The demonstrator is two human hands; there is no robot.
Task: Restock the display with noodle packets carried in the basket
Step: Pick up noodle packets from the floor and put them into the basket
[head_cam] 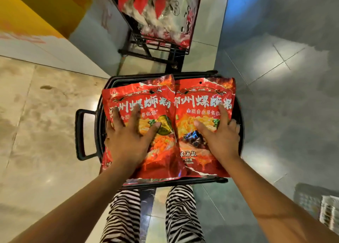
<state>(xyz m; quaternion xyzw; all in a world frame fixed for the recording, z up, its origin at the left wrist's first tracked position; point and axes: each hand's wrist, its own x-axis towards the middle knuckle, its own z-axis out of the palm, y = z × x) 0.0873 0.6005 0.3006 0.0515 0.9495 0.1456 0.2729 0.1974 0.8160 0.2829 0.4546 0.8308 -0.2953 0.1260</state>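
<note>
Noodle packets (165,125) under both hands (128,138)

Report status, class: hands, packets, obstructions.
Left hand flat on left packet; right hand on right packet. Both packets atop basket. Nothing blocking display rack ahead.

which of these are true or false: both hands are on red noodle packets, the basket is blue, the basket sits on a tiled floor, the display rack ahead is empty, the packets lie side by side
1. Both hands, left hand and right hand, rest on red noodle packets: true.
2. The basket is blue: false, it is black.
3. The basket sits on a tiled floor: true.
4. The display rack ahead is empty: false, it holds red and white packets.
5. The top packets lie side by side: true.
</note>
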